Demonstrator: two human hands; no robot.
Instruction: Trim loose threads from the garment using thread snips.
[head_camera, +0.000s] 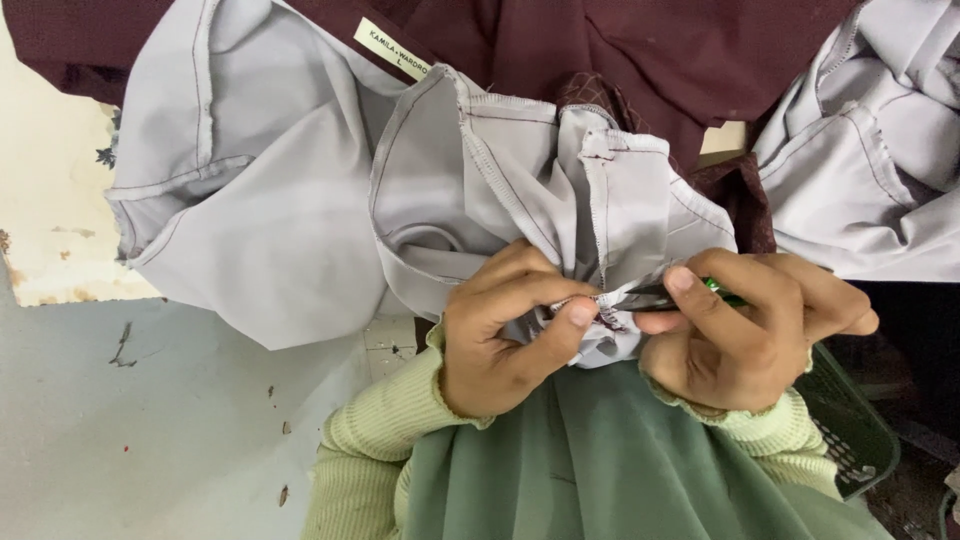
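The grey lining fabric (300, 200) hangs bunched and crumpled, its stitched seam (598, 300) pinched taut over the lap. A small green-handled thread snipper (690, 290) lies against that seam, mostly hidden.

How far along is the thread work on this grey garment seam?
Done: cannot tell; no finished stretch stands out. In hand: the left hand pinches the stitched seam of the grey lining fabric, while the right hand works a small green-handled cutting tool at it. Left: loose maroon threads show at the pinch.
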